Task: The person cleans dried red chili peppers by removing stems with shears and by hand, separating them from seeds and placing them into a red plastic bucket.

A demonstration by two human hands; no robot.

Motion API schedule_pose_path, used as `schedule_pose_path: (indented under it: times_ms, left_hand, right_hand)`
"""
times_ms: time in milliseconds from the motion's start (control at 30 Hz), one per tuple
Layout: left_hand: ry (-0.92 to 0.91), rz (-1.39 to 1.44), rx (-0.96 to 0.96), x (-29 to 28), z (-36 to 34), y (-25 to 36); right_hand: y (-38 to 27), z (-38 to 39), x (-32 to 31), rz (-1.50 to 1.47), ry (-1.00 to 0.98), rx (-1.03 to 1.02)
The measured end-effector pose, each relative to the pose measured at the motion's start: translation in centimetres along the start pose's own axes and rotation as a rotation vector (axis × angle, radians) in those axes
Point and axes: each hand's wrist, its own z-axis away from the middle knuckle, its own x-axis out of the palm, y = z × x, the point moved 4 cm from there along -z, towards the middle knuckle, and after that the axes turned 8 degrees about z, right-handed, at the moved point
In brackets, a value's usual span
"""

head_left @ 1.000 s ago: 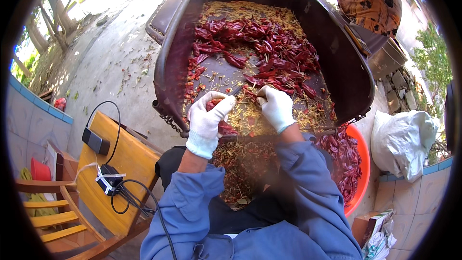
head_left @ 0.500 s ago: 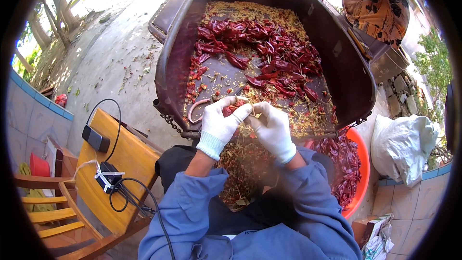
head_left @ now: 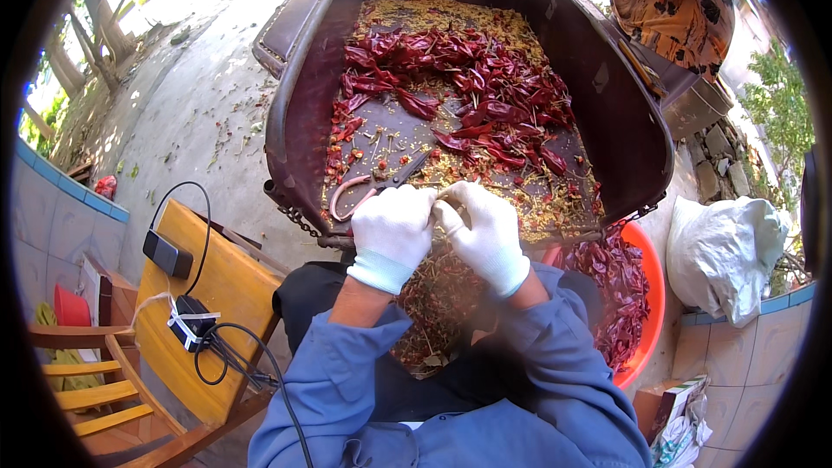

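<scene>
My left hand and my right hand, both in white gloves, meet fingertip to fingertip over the near edge of a dark metal cart bed. Their fingers are bent and closed; what they pinch, if anything, is hidden. Beyond my left hand lies a pair of scissors with pinkish handles, its blades pointing away to the right. Dried red chili peppers are heaped farther back in the cart, among yellowish seeds, loose stems and red bits.
An orange-red basin of dried chilies stands at my right, by a white sack. Left is a wooden chair carrying black devices and a cable. Stems and scraps lie between my knees. A person in orange patterned clothing is at far right.
My left hand has turned, its back now uppermost, hiding the red piece seen in its fingers before. The scissors now show more fully. The whole view has shifted slightly.
</scene>
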Motion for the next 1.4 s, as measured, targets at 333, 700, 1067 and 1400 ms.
schedule_pose_path:
  times_ms: [333,700,1067,1400]
  left_hand:
    - [-0.153,0.033,-0.007,0.6,0.4,-0.3]
    - [-0.023,0.180,-0.055,1.3,0.1,0.1]
    - [-0.080,1.453,-0.792,1.0,1.0,0.1]
    - [-0.103,1.620,-0.856,1.7,0.4,-1.3]
  right_hand:
    - [0.8,-0.3,-0.2,-0.033,-0.181,0.090]
    - [0.1,-0.1,-0.8,0.166,0.118,-0.066]
    - [9.0,-1.3,-2.3,-0.968,0.098,0.660]
    - [15.2,-4.8,-2.7,0.838,0.139,0.147]
